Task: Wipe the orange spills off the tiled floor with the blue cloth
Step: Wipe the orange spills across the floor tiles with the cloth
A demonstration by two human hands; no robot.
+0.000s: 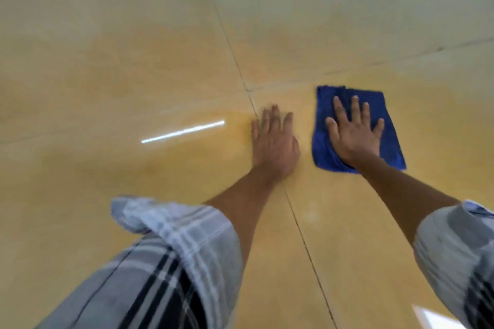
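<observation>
The blue cloth (387, 125) lies folded flat on the glossy tiled floor (133, 61), right of centre. My right hand (354, 133) presses on it with straight, spread fingers. My left hand (274, 141) rests flat on the bare floor just left of the cloth, across a grout line. A faint orange smear (240, 128) shows on the tile beside my left hand's fingers. The picture is blurred, so the smear's edges are unclear.
Dark grout lines (230, 43) cross just beyond my left hand and run toward me between my arms. My checked sleeves (171, 254) fill the lower corners. A bright light reflection (184, 131) streaks the floor left of my left hand.
</observation>
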